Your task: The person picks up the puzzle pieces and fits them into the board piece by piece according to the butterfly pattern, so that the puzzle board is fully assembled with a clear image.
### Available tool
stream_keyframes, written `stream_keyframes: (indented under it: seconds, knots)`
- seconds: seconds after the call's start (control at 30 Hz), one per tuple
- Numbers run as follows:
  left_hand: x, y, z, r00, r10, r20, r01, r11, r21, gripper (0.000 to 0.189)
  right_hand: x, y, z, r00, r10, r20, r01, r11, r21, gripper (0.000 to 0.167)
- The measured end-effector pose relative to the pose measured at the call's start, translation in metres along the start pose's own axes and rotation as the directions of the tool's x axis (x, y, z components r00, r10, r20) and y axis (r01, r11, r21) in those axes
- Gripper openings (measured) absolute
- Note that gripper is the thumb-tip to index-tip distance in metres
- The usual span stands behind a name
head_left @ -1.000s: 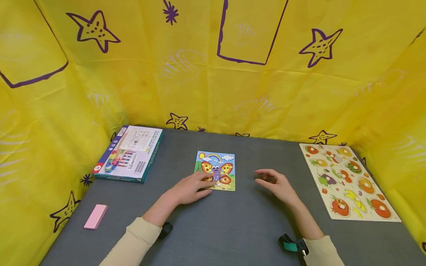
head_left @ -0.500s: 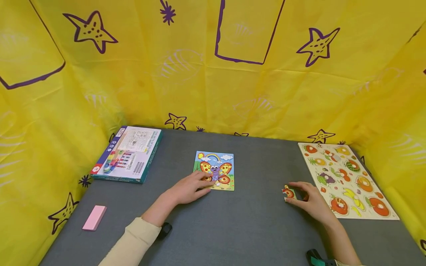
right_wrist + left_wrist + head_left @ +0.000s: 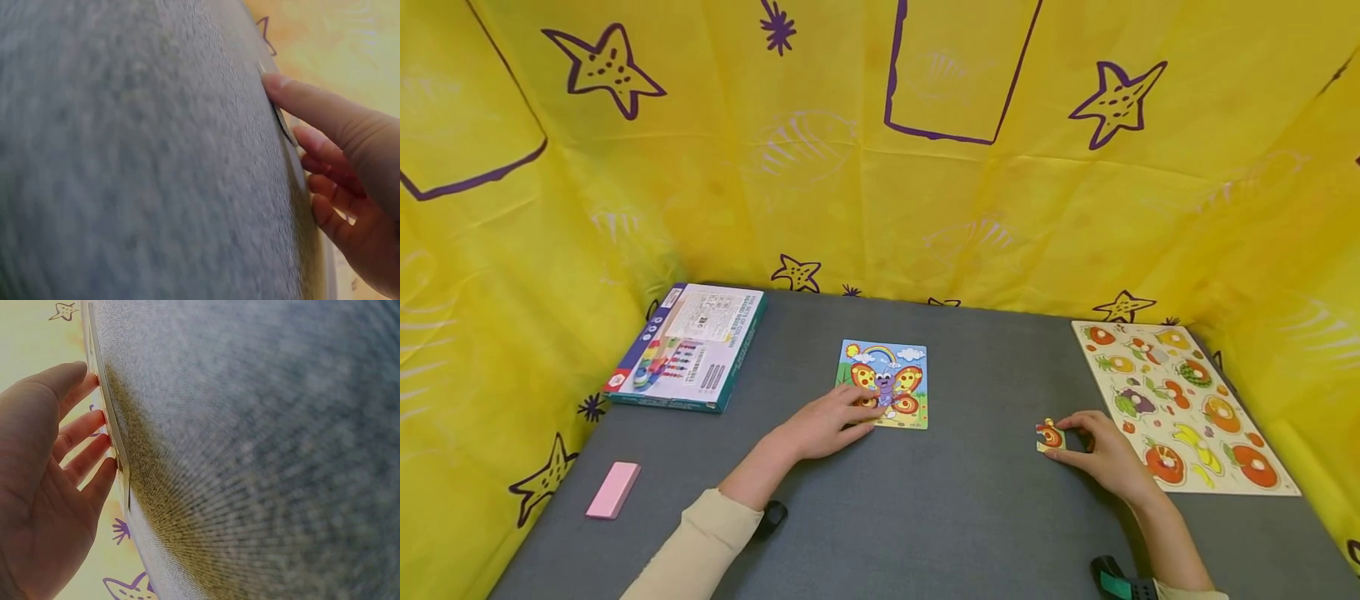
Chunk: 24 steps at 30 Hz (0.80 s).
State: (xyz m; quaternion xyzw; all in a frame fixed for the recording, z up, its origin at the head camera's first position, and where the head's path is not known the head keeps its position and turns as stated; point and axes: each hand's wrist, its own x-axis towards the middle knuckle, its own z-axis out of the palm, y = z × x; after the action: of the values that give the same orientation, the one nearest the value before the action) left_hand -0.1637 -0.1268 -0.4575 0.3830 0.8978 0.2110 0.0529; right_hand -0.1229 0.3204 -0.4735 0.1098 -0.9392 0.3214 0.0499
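A square butterfly jigsaw puzzle (image 3: 898,375) lies on the grey table in the head view. My left hand (image 3: 831,423) rests its fingers on the puzzle's lower left part and hides some of it. In the left wrist view those fingers (image 3: 87,428) are spread along the thin board's edge. Farther right, my right hand (image 3: 1105,454) pinches a small puzzle piece (image 3: 1050,436) with a red and orange swirl between thumb and index finger. The piece appears edge-on in the right wrist view, close to the table surface, with the thumb (image 3: 281,87) at one end.
A wooden fruit puzzle board (image 3: 1191,408) lies right of my right hand. At the left stand a flat boxed toy (image 3: 688,346) and, nearer me, a pink block (image 3: 613,490). A yellow patterned cloth (image 3: 880,192) encloses the table's back and sides.
My right hand has moved right, away from the butterfly puzzle, and the small piece now shows between its fingers. The left hand has stayed on the puzzle.
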Motion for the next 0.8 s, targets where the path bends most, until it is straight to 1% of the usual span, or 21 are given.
stream_keyframes:
  seconds: [0.07, 0.17, 0.3, 0.5, 0.7, 0.8]
  knots:
    - [0.000, 0.000, 0.000, 1.000, 0.002, -0.001, -0.002, 1.000, 0.001, 0.039, 0.002, -0.001, 0.002, 0.999, -0.024, -0.027, 0.023, 0.999, -0.027, 0.035]
    - [0.000, 0.000, 0.000, 1.000, 0.010, -0.004, -0.010, 1.000, 0.003, 0.038, 0.006, -0.006, 0.008, 0.996, -0.052, -0.068, 0.049, 0.998, -0.035, 0.034]
    - [0.000, 0.000, -0.001, 0.999, 0.036, -0.008, -0.036, 0.999, 0.012, 0.038, 0.016, -0.017, 0.020, 0.993, -0.077, -0.090, 0.080, 0.997, 0.023, 0.032]
    - [0.002, 0.000, -0.001, 0.998, 0.069, -0.005, -0.069, 0.997, 0.037, 0.040, 0.039, -0.050, 0.048, 0.993, -0.104, -0.056, 0.110, 0.987, 0.117, 0.033]
    - [0.002, 0.000, 0.001, 0.994, 0.109, -0.023, -0.108, 0.992, 0.070, 0.040, 0.059, -0.084, 0.079, 0.983, -0.185, -0.010, 0.185, 0.975, 0.124, 0.037]
    - [0.002, 0.000, 0.002, 0.994, 0.109, -0.018, -0.107, 0.990, 0.092, 0.040, 0.066, -0.096, 0.089, 0.979, -0.202, 0.009, 0.200, 0.973, 0.119, 0.038]
